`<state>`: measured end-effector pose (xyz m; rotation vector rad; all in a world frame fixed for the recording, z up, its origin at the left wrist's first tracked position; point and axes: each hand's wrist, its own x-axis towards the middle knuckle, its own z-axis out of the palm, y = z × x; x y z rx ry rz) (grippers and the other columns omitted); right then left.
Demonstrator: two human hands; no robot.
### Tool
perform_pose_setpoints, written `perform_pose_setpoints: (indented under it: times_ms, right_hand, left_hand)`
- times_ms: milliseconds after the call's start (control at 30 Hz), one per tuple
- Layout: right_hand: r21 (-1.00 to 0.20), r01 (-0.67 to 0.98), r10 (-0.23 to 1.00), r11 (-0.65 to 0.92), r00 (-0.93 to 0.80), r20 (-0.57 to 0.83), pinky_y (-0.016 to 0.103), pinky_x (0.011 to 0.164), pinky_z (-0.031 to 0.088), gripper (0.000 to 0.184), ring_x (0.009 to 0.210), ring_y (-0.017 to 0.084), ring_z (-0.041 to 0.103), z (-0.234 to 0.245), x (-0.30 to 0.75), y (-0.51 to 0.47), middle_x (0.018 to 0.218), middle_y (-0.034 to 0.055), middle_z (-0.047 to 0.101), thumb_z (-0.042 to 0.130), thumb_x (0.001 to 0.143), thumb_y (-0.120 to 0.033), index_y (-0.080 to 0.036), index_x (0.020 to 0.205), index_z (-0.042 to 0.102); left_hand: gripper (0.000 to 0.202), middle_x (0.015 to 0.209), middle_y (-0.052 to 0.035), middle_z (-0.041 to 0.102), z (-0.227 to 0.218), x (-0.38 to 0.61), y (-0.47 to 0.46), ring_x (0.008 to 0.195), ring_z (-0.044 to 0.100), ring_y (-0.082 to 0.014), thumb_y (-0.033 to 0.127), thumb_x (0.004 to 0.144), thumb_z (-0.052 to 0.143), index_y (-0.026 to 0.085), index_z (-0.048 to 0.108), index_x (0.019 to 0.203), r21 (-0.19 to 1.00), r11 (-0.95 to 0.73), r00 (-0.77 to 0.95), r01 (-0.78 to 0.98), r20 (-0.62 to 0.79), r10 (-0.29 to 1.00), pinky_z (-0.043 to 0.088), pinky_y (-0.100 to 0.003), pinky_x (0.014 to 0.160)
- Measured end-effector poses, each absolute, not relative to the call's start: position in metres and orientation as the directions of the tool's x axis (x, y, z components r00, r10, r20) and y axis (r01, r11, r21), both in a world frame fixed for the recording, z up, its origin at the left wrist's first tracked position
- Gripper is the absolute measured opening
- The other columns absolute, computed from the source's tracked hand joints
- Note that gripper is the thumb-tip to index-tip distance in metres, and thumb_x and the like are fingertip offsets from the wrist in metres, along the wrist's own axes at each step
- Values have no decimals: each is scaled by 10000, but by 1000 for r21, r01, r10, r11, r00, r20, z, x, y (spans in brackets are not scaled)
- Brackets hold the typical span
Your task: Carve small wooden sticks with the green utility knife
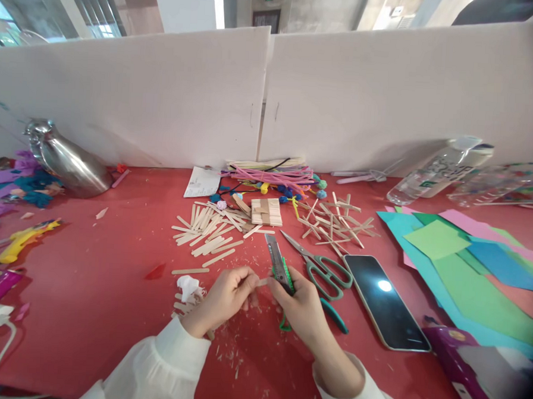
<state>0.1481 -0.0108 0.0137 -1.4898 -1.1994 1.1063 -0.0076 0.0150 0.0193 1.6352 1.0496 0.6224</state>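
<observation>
A broad red table (86, 309) is spread out here, closed off at the back by white panels (129, 97). Over on the right, sheets of coloured paper (459, 275) are fanned across one another, while the far left is held by a metal jug (72, 161), and a clear bottle (428, 175) is stood near the panels on the right. A dark phone (386, 304) is laid beside the paper, faced by a bright reflection. In the middle, both hands are brought close together: the right hand (303, 305) is wrapped round a utility knife (278, 265), its blade pointed away toward the panels, and the left hand (226, 295) is pinched at the fingertips on a small wooden stick (262, 282), which is stretched across to the right thumb. Green-handled scissors (327, 274) are left lying between knife and phone. Loose craft sticks (205, 226) are heaped beyond the left hand, and below, the red surface is sprinkled with tiny shavings (238, 353).
</observation>
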Motion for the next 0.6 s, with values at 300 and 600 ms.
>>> perform_pose_setpoints:
  times_ms: [300,600]
  right_hand:
    - [-979,95,978,-181,125,-169,214,389,309,228,386,85,359,21,145,-9,450,-89,375,555,687,-407,-200,662,462]
    - [-976,115,975,-186,146,-169,210,381,292,210,390,78,341,21,146,-10,463,-94,350,541,676,-391,-189,694,486]
  left_hand:
    - [328,525,59,410,20,-9,15,472,402,-78,407,913,371,182,405,677,931,-104,466,349,-76,882,320,-187,496]
    - [291,637,40,486,19,-10,21,561,461,-86,434,871,445,171,480,752,952,0,565,306,-182,805,371,-195,563]
